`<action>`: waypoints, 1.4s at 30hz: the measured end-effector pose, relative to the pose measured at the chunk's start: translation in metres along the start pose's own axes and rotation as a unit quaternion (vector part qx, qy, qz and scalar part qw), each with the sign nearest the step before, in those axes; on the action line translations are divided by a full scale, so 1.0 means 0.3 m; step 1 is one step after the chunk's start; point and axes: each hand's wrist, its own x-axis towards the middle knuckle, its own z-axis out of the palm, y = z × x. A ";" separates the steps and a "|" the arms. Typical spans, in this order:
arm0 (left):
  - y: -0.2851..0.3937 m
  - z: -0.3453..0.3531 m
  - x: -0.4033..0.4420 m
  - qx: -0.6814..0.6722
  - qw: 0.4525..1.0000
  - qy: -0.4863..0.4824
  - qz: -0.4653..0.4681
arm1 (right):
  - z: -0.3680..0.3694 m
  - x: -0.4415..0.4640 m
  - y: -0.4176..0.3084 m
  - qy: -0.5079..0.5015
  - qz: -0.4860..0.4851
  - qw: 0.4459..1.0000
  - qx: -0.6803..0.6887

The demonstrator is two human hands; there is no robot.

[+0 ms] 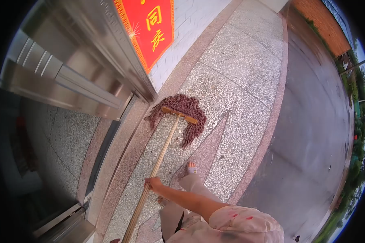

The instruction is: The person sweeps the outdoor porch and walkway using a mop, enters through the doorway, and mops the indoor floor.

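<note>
My right hand is wrapped round the pale wooden handle of a mop, partway along it. The handle slants from the bottom edge up to a yellowish-brown crossbar. Dark reddish-brown mop strands spread on the speckled floor, close to the door frame, drooping to both sides of the crossbar. At the very bottom edge, left of the handle, a small sliver of what looks like my left hand shows; its fingers are cut off from view.
A metal door with a sill stands at the left. Beyond it hangs a red banner on a white brick wall. My sandalled foot is on the floor. Wet grey paving lies past the pinkish edge strip.
</note>
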 end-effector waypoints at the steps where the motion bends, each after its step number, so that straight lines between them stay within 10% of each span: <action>1: 0.106 0.093 0.010 -0.001 0.999 -0.027 0.022 | -0.008 0.041 -0.130 -0.012 -0.031 0.999 0.014; 13: 0.791 0.704 0.009 -0.266 0.821 -0.497 -0.090 | 0.095 -0.109 -0.975 0.037 -0.112 0.985 0.127; 28: 1.495 0.895 0.032 -0.163 0.863 -0.466 -0.110 | 0.335 -0.049 -1.535 0.071 -0.140 0.984 0.083; 42: 2.004 1.948 -0.004 -0.155 0.827 -0.520 -0.147 | 0.051 0.148 -2.774 0.097 -0.213 0.972 -0.019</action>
